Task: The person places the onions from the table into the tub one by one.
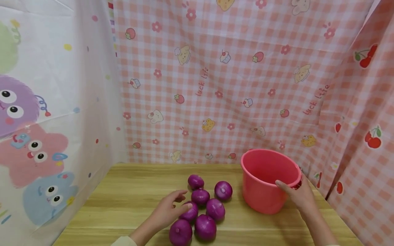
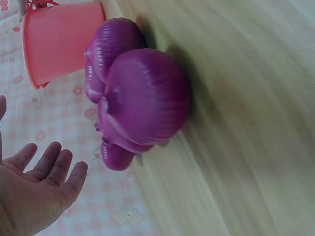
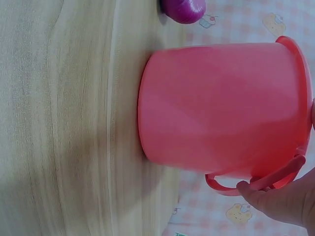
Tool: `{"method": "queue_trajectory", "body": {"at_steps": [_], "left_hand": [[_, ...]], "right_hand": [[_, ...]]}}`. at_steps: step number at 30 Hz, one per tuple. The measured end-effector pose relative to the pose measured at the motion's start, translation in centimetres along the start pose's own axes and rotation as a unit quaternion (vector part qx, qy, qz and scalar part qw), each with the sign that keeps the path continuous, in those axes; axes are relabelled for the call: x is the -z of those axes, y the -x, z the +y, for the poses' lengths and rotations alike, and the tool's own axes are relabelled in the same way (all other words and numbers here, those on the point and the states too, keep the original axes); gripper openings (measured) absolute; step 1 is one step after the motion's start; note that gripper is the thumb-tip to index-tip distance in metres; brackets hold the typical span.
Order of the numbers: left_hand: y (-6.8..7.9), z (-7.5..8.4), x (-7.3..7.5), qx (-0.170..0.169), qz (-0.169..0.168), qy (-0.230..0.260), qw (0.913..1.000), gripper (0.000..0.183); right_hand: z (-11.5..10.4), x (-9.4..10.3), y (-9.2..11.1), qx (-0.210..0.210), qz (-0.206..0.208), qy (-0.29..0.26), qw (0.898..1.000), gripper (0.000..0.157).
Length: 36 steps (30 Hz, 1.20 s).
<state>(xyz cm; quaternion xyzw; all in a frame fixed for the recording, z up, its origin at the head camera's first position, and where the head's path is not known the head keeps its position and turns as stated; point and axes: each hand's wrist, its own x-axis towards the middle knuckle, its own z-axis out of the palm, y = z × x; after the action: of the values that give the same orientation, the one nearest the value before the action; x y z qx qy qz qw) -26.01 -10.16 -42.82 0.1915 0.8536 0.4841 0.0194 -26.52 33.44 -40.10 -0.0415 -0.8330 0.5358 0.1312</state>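
Observation:
Several purple onions [image 1: 205, 228] lie in a loose cluster on the wooden table. My left hand [image 1: 167, 209] hovers at the cluster's left side with its fingers spread and only loosely bent. In the head view its thumb overlaps one onion [image 1: 191, 214], but the left wrist view shows the hand [image 2: 42, 191] apart from the onions [image 2: 147, 96]. A pink plastic bucket [image 1: 261, 194] stands upright right of the onions. My right hand [image 1: 300, 194] grips its right side at the rim, thumb over the edge. The bucket's handle [image 3: 280, 174] hangs by that hand; some fingers are hidden.
The wooden table [image 1: 123, 191] reaches back to a pink checked curtain [image 1: 215, 112]. A white curtain with cartoon figures [image 1: 40, 153] borders the left side, and a cherry-patterned checked curtain [image 1: 369, 164] the right. One onion [image 1: 223, 190] lies between the cluster and the bucket.

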Motion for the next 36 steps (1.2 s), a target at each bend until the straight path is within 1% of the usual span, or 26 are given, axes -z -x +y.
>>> {"method": "queue_trajectory", "body": {"at_steps": [4,7,10,14,19,23,28,31,36], "left_hand": [[0.6,-0.5,0.2,0.01,0.002,-0.002,0.9999,0.06],[0.8,-0.8,0.4,0.02,0.004,-0.006,0.9998,0.062],[0.9,-1.3,0.5,0.018,0.011,-0.015,0.9997,0.062],[1.1,-2.0,0.6,0.016,0.014,-0.026,0.9994,0.061],[1.6,-2.9,0.7,0.021,0.009,-0.034,0.9992,0.059],[1.9,-3.7,0.8,0.028,0.004,-0.035,0.999,0.062],[2.1,-4.8,0.7,0.036,-0.012,-0.039,0.9985,0.071],[2.3,-5.4,0.5,0.039,-0.017,-0.04,0.9983,0.078],[2.6,-6.2,0.2,0.018,-0.024,-0.034,0.999,0.081]], "right_hand": [[0.0,0.1,0.1,-0.002,-0.003,0.007,1.0,0.099],[0.0,0.2,0.0,-0.012,-0.01,0.016,1.0,0.103],[0.0,0.2,-0.1,-0.023,-0.014,0.031,0.999,0.106],[-0.1,0.2,0.0,-0.021,-0.015,0.037,0.999,0.104],[0.0,0.2,0.0,-0.004,-0.018,0.034,0.999,0.099],[0.0,0.2,0.0,-0.003,-0.02,0.038,0.999,0.098],[0.0,0.2,0.0,-0.015,-0.021,0.044,0.999,0.101],[0.1,0.2,-0.1,-0.015,-0.02,0.045,0.999,0.102],[0.3,0.2,-0.2,0.0,-0.018,0.042,0.999,0.1]]}}
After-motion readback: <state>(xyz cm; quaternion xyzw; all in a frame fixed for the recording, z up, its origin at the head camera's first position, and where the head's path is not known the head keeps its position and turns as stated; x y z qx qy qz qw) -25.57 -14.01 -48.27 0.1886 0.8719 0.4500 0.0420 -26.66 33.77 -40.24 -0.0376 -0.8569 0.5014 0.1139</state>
